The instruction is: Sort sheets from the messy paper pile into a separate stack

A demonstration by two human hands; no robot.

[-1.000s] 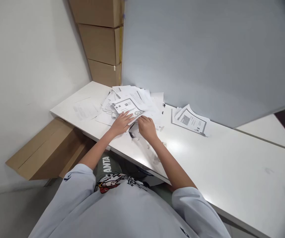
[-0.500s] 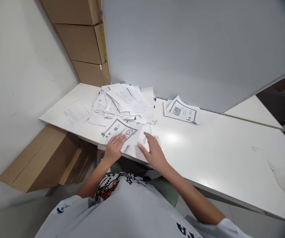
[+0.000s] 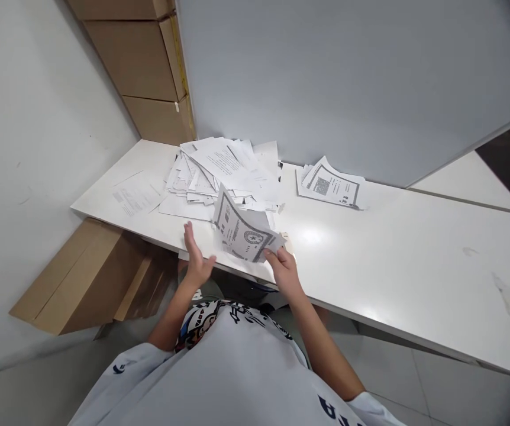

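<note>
My right hand pinches the lower right corner of a printed sheet with a dark border and a round star emblem. The sheet is raised and bent, its left side tilted up above the table. Left of it, my left hand is held open at the table's front edge, thumb and fingers apart, not touching the sheet. Just behind the sheet lies a messy heap of white papers, several of them printed. Part of the heap is hidden by the raised sheet.
A smaller stack of bordered sheets lies against the grey panel on the white table. Cardboard boxes are piled at the back left. Another cardboard box stands below the table's left end.
The bordered sheet has come up off the table and shifted right, now in my right hand. My left hand has let go of it and opened. The view has shifted slightly.
</note>
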